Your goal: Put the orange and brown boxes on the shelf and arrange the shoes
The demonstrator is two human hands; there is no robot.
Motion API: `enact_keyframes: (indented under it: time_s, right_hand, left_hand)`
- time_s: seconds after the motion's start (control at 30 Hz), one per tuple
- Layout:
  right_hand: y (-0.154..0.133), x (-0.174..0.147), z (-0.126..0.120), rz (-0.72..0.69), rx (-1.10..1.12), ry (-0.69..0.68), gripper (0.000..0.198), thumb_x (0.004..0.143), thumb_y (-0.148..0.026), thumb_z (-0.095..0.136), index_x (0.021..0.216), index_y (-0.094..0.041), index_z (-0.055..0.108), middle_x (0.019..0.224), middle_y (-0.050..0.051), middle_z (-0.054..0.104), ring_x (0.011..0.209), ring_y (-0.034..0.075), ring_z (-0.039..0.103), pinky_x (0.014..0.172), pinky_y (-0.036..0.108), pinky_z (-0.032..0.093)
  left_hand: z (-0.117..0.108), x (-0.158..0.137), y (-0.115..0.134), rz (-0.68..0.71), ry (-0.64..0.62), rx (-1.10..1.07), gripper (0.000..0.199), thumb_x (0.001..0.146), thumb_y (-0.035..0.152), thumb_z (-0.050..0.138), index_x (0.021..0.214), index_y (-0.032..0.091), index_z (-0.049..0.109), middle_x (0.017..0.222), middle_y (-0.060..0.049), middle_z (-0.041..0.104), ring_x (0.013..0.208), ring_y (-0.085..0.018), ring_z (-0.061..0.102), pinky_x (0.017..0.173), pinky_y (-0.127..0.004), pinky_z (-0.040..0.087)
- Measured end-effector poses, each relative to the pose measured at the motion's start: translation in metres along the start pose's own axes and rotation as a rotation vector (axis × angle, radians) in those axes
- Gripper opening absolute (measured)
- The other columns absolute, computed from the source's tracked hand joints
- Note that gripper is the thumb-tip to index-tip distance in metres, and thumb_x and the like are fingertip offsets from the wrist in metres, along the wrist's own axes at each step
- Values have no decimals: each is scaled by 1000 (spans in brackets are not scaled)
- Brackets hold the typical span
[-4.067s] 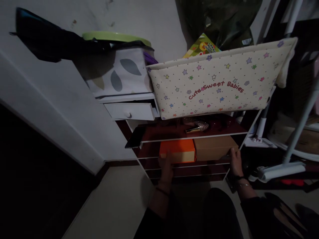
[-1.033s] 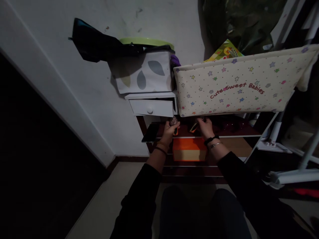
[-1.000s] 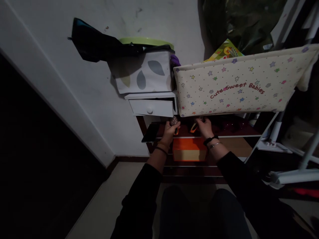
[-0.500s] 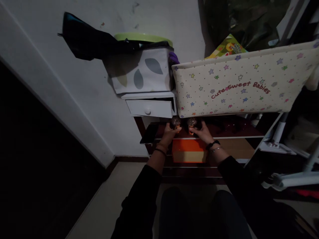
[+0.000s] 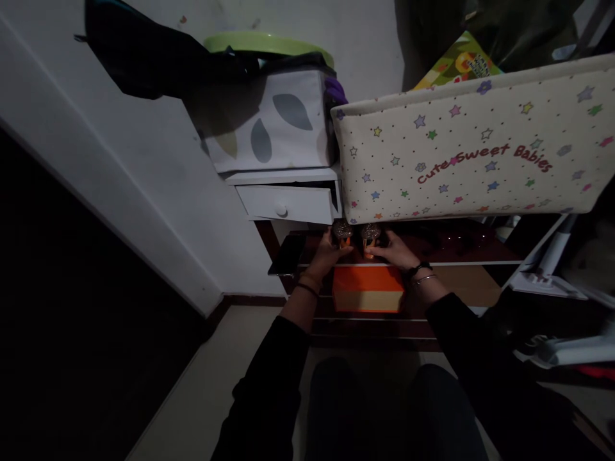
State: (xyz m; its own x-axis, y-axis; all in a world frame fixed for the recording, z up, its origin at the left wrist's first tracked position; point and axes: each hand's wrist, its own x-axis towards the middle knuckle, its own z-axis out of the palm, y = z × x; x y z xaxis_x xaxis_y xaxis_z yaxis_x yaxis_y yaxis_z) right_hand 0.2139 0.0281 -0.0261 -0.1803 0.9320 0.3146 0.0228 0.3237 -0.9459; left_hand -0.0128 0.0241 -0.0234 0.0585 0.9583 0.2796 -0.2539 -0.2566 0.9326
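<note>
A pair of small shoe-like items stands side by side on the dark red upper shelf [image 5: 317, 256], each with a glittery brown rounded end and an orange part nearer me. My left hand [image 5: 327, 253] is closed around the side of the left glittery shoe [image 5: 343, 232], thumb across its near end. From the right, my right hand [image 5: 396, 251] grips the right glittery shoe [image 5: 371, 233] with the thumb on its orange part. Dim light leaves their exact shape unclear. Just below, an orange box [image 5: 369, 288] rests on the lower shelf.
A cream star-print basket [image 5: 461, 153] overhangs the shelf. At left are a white drawer [image 5: 288, 203] slightly ajar, a leaf-print box [image 5: 283, 121] above it, and a flat black object [image 5: 287, 255]. Glossy dark red items [image 5: 464, 238] lie to the right.
My view has moved closer and tilted, so the basket looks larger. Both hands stay on the pair of shoes, with little visible movement along the shelf.
</note>
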Motion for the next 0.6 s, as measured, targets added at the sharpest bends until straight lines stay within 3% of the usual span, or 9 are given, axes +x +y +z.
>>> enact_keyframes:
  time_s: [0.33,0.6]
  right_hand:
    - [8,5,-2,-42,19,-53,79,65,-40,95,135,-23,63,135,10,72,119,27,69,110,48,56]
    - [11,3,-3,-37,-37,-31,79,66,-45,94,135,-21,62,125,10,75,113,28,71,107,48,57]
  left_hand:
    - [-5,0,1,36,-8,89,87,55,15,96,135,21,60,146,-13,67,138,-27,60,118,-39,46]
    - [-4,-4,1,70,0,145,91,58,15,94,142,20,60,142,-12,69,133,-25,64,117,-39,47]
